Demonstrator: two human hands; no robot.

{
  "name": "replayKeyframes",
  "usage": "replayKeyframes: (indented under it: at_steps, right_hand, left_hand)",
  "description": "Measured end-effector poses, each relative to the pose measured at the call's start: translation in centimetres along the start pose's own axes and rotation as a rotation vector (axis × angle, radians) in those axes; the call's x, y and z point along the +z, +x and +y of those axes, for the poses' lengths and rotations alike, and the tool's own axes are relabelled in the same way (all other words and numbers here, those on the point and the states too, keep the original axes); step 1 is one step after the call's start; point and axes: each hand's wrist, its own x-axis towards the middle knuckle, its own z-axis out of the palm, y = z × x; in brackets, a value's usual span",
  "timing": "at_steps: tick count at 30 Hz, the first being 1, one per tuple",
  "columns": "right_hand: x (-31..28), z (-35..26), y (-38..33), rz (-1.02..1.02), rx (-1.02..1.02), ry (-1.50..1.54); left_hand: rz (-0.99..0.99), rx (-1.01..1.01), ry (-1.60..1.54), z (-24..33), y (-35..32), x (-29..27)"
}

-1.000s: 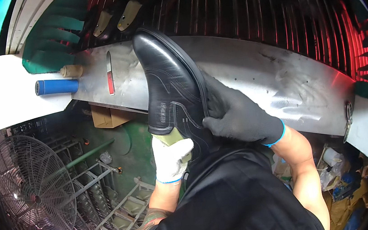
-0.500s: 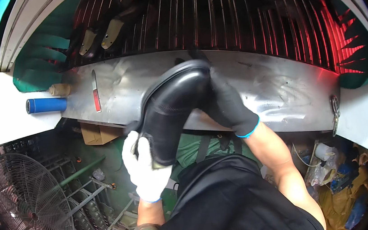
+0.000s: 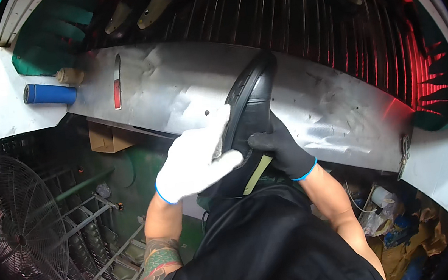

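Observation:
In front of me a black leather boot [image 3: 260, 108] is held with its toe pointing away and its dark ridged sole turned to the left. A yellow-green last [image 3: 258, 175] shows at its upper opening, close to my apron. My left hand [image 3: 195, 157], in a white glove, is closed on the boot from the left, fingers along the sole and thumb across the heel area. From the right, my right hand [image 3: 288, 146] in a black glove grips it, thumb over the upper. Part of the boot's lower end is hidden behind the white glove.
Beyond the boot, a metal ledge [image 3: 162, 86] fronts dark rollers [image 3: 299, 26] under red light, with several lasted shoes [image 3: 154, 11]. A red-handled knife [image 3: 117, 88], blue cylinder [image 3: 50, 94] and tan roll [image 3: 70, 75] lie left. Below are a cardboard box [image 3: 108, 138] and fan [image 3: 22, 235].
The boot has turned from side-on to sole facing left, toe swinging away from me. My left hand shifted up along the sole; my right moved from the toe down toward the shaft.

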Motion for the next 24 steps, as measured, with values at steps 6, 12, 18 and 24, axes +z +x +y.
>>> replayKeyframes:
  at_steps: [6, 12, 18, 24]
  right_hand:
    - [0.7, -1.6, -0.1, 0.041, -0.018, -0.156]
    - [0.8, -4.8, 1.0, 0.049, -0.032, -0.872]
    - [2.7, -6.7, 1.9, -0.013, 0.104, -0.957]
    - [1.1, -4.7, 2.2, 0.09, -0.044, -1.074]
  left_hand:
    - [0.081, 0.031, 0.353, -0.2, 0.1, 1.7]
    - [0.639, -0.059, 0.053, -2.3, 8.5, 0.3]
    - [0.489, -0.009, 0.062, -4.2, 12.4, 0.3]
    - [1.244, 0.413, -0.509, -6.3, 11.4, 4.6]
